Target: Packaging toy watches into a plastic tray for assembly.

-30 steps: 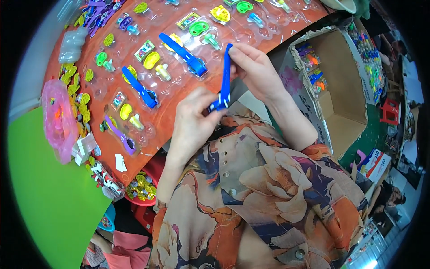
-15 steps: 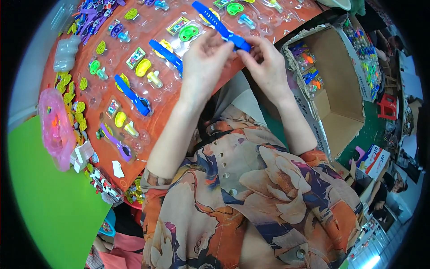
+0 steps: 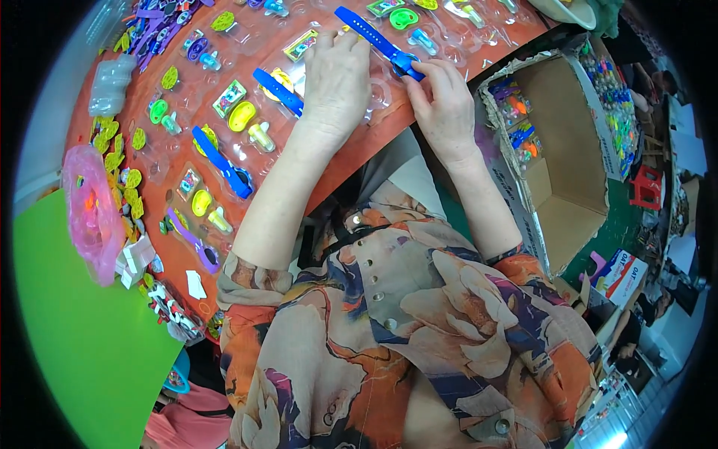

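In the head view, a blue strap (image 3: pixel 378 41) is held by the fingers of both the left hand (image 3: pixel 335 78) and the right hand (image 3: pixel 443 105) over a clear tray (image 3: pixel 374 105) on the orange worktop (image 3: pixel 351 153), and it could be pushed in crooked and pop out if it is pressed off its slot.

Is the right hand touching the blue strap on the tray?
Touching. The head view shows the right hand with its fingertips pinching the round end of the blue strap; no gap shows between them.
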A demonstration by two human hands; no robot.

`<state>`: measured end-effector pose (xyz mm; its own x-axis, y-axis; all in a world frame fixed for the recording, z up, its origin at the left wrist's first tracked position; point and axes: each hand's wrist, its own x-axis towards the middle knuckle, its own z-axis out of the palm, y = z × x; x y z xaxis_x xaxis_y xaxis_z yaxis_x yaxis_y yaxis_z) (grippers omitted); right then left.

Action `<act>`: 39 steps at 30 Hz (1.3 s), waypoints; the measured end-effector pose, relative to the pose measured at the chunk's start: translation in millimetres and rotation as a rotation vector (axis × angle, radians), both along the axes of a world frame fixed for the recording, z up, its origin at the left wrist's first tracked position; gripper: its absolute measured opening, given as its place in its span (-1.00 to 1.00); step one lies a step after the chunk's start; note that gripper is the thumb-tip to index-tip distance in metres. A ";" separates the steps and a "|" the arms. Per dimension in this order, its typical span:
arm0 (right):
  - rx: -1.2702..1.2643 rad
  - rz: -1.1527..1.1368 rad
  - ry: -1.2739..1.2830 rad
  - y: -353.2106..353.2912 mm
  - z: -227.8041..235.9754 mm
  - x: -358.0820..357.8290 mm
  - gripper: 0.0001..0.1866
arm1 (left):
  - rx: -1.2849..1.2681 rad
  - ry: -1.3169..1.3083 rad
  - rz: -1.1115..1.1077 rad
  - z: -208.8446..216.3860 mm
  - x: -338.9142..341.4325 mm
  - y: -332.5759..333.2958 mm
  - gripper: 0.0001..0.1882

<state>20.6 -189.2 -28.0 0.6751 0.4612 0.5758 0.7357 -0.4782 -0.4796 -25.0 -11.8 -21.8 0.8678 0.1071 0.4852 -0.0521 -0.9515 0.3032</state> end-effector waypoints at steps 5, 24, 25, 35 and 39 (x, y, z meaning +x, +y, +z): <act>0.013 -0.019 0.180 0.4 3.6 -2.9 -0.76 | 0.039 0.057 -0.020 4.5 -2.0 -0.1 -0.69; 0.135 -0.042 0.204 11.1 -7.6 -6.8 -0.86 | 0.149 0.088 -0.008 4.6 -4.3 0.8 -0.77; 0.134 -0.045 0.203 11.6 -10.4 -7.0 -0.86 | 0.147 0.087 -0.011 4.5 -3.9 0.4 -0.77; -0.076 -0.032 -0.104 1.7 -3.2 -8.1 -0.85 | 0.146 0.077 -0.010 5.0 -3.5 -0.3 -0.77; -0.132 -0.006 0.085 -1.8 14.3 -1.8 -0.82 | 0.153 0.097 -0.013 4.4 -4.0 -0.7 -0.78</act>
<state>18.8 -191.0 -13.7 0.7214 0.5252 0.4514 0.6925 -0.5451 -0.4725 -29.1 -12.5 -17.4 0.9120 0.0272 0.4092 -0.0421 -0.9863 0.1595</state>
